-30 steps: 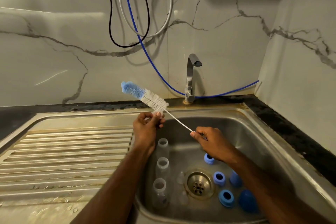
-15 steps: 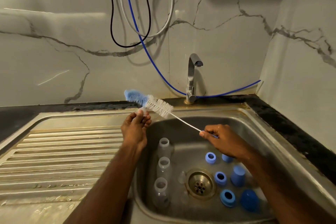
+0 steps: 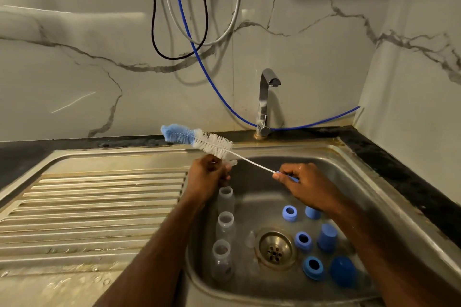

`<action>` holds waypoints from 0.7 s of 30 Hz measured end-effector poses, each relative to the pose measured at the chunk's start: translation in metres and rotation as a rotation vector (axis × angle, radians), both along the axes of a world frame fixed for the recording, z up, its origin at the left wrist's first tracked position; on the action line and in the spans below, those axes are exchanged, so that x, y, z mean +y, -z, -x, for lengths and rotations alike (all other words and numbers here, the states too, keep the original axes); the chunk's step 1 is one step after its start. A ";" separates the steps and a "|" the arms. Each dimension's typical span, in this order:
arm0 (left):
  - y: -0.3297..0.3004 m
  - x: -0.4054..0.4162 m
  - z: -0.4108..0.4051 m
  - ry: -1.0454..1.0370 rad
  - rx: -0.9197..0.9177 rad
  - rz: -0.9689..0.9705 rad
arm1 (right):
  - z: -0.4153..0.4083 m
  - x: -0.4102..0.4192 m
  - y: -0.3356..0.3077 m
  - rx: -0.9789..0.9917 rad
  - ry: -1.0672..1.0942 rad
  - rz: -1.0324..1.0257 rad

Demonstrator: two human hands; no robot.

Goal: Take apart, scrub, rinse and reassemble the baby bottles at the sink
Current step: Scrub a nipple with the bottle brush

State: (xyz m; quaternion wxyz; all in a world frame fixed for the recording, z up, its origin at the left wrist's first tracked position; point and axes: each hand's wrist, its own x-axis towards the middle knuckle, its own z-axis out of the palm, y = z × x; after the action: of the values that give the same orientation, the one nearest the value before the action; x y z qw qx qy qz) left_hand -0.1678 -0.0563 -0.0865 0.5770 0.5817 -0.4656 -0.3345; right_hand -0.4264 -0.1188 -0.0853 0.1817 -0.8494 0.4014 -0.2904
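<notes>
My right hand [image 3: 308,185] pinches the thin handle of a bottle brush [image 3: 214,146] with white bristles and a blue tip, held slanted over the sink's far left corner. My left hand [image 3: 208,174] is curled just under the bristles and grips a small clear teat [image 3: 232,163], mostly hidden by the fingers. Three clear bottles [image 3: 225,225] stand open in a row along the basin's left side. Three blue rings [image 3: 303,240] and three blue caps [image 3: 327,235] lie to the right of the drain [image 3: 274,248]. Another clear teat [image 3: 250,239] sits left of the drain.
The steel sink [image 3: 349,164] has a ribbed drainboard [image 3: 99,207] on the left. A chrome faucet [image 3: 264,102] stands at the back with no water running. Black, white and blue hoses [image 3: 199,57] hang on the marble wall. A dark counter edge [image 3: 399,169] runs on the right.
My left hand slid left along the bristles, then back right toward the wire stem. The brush dropped slightly and my right hand shifted right with it.
</notes>
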 end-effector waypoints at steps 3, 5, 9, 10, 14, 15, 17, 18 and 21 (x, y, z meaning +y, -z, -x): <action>-0.004 0.002 0.000 0.069 0.106 0.026 | 0.000 -0.001 0.002 0.005 -0.015 0.004; -0.010 0.004 -0.009 0.073 0.205 0.073 | 0.008 -0.006 0.004 -0.014 0.003 -0.014; -0.017 0.009 -0.033 0.037 0.471 0.131 | 0.027 -0.017 0.005 -0.035 0.007 -0.032; -0.017 0.010 -0.036 0.042 0.473 0.126 | 0.029 -0.018 0.005 -0.024 0.005 -0.031; -0.010 0.007 -0.019 0.160 0.177 0.026 | 0.013 -0.007 0.001 -0.030 -0.027 -0.031; -0.008 0.005 -0.013 0.200 0.132 0.000 | 0.006 -0.004 0.001 -0.021 -0.035 -0.025; -0.005 0.002 -0.005 0.251 0.111 -0.031 | -0.004 -0.001 0.000 -0.003 -0.038 -0.018; -0.006 0.002 -0.004 0.244 0.134 -0.030 | -0.004 -0.001 0.000 -0.002 -0.037 -0.018; -0.013 0.005 -0.015 0.146 0.310 0.033 | 0.009 -0.009 0.001 -0.036 -0.027 -0.046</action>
State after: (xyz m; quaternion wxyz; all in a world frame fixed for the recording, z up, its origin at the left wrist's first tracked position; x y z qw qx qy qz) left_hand -0.1530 -0.0508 -0.0730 0.6255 0.4781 -0.4176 -0.4536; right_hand -0.4355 -0.1275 -0.0864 0.2123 -0.8450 0.3932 -0.2939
